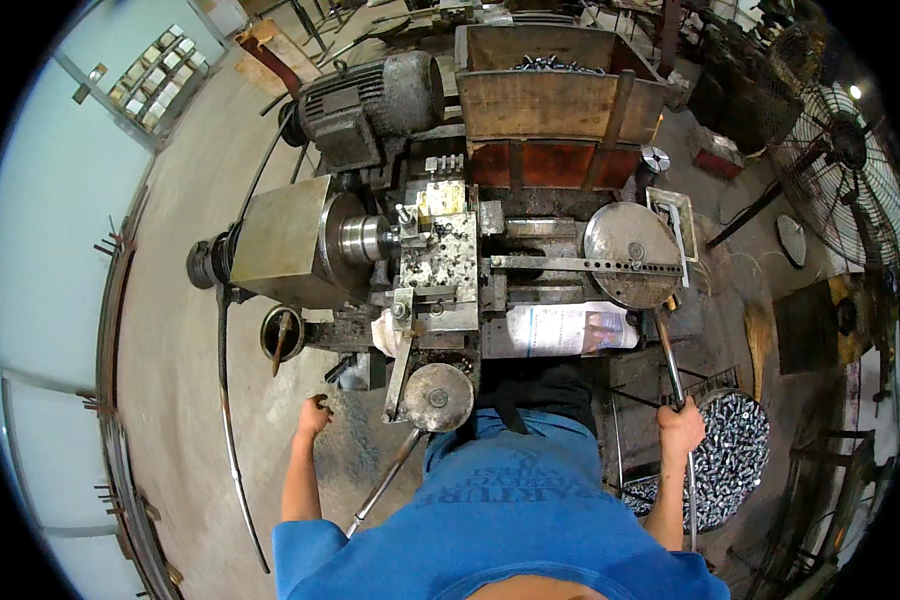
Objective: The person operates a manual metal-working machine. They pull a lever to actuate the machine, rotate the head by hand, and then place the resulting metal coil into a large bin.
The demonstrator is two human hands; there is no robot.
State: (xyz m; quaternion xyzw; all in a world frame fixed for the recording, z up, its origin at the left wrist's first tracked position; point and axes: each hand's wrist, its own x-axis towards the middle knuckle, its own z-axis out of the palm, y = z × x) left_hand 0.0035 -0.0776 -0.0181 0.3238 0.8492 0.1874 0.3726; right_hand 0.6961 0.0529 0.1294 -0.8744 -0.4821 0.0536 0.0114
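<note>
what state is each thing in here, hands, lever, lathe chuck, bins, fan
right hand: closed around the long lever
long lever: gripped, slanting up to the round plate
left hand: fingers curled, free of the machine, nothing visibly held
lathe chuck: spinning or still, cannot tell
basket: filled with small metal parts
wooden bin: holds metal parts
fan: running or not, cannot tell
</note>
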